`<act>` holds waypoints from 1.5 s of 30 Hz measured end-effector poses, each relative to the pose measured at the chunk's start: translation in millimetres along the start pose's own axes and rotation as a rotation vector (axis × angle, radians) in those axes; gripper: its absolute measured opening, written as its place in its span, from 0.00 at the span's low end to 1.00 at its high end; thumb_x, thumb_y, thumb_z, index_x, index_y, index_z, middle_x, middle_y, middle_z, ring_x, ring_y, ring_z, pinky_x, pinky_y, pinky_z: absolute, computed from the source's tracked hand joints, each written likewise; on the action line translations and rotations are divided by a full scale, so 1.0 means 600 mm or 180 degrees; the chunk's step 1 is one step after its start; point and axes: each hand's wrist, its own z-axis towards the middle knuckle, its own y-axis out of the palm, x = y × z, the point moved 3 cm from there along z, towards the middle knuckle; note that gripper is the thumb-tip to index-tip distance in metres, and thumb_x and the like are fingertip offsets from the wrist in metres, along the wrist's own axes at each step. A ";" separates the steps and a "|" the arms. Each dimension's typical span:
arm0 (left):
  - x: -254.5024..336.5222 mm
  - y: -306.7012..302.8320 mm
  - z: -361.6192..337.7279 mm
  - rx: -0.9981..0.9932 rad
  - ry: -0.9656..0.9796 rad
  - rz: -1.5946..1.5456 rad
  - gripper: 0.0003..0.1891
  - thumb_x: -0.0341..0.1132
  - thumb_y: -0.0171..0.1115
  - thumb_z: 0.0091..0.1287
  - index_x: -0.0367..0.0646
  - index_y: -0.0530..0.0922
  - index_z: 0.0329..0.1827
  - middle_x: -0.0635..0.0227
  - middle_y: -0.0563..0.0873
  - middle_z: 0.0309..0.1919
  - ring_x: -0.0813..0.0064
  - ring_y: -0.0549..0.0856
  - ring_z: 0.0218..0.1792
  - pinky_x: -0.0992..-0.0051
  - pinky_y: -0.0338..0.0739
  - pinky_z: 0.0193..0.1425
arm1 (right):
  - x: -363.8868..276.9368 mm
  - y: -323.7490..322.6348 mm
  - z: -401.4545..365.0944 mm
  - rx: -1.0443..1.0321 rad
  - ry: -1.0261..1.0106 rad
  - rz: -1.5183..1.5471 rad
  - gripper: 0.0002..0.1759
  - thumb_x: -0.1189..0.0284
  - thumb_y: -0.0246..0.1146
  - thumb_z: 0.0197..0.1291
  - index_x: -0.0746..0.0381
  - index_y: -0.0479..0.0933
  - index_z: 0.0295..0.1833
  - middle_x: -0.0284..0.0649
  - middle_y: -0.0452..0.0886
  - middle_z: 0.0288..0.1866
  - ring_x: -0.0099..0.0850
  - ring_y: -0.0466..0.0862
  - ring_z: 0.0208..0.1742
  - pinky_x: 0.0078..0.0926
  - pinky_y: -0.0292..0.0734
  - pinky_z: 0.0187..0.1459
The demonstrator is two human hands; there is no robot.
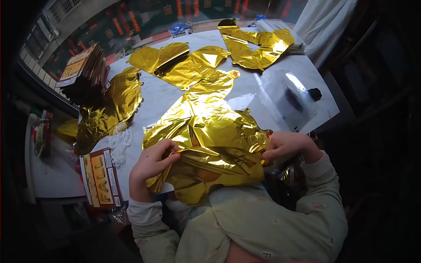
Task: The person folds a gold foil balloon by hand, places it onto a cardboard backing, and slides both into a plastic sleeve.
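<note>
A large crinkled gold foil balloon, flat and not inflated, spreads over the near edge of the table and hangs down in front of my body. At its left side my left hand pinches a fold of the foil between thumb and fingers. My right hand grips the balloon's right edge, its fingers curled and partly turned from view. Beyond it lie more flat gold foil balloons: one at the left, one at the back middle and one at the back right.
A pile of printed cards stands at the table's back left. One card reading "FALL" lies at the near left, beside white string. Clear plastic bags and a small black object rest on the white table at the right.
</note>
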 end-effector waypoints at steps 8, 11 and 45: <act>0.001 0.006 -0.006 0.0112 0.0403 0.0189 0.14 0.39 0.74 0.73 0.44 0.83 0.55 0.69 0.83 0.40 0.76 0.81 0.36 0.74 0.76 0.42 | -0.031 0.018 0.024 0.2379 -0.0516 -0.1105 0.15 0.67 0.69 0.74 0.63 0.86 0.59 0.46 0.86 0.55 0.41 0.86 0.53 0.36 0.80 0.52; -0.002 0.006 -0.005 0.0141 0.0423 0.0334 0.12 0.35 0.75 0.72 0.44 0.84 0.53 0.71 0.83 0.40 0.78 0.79 0.37 0.75 0.74 0.42 | -0.016 0.047 0.064 0.2387 -0.1160 -0.1475 0.27 0.67 0.69 0.72 0.57 0.76 0.74 0.49 0.76 0.76 0.52 0.76 0.76 0.45 0.73 0.74; 0.187 -0.031 -0.140 0.0882 0.1077 0.0499 0.09 0.31 0.76 0.64 0.43 0.84 0.43 0.63 0.86 0.33 0.55 0.86 0.35 0.62 0.78 0.44 | -0.086 0.037 0.051 0.0270 -0.1741 0.0438 0.36 0.60 0.83 0.60 0.59 0.75 0.69 0.45 0.73 0.77 0.42 0.76 0.72 0.40 0.71 0.68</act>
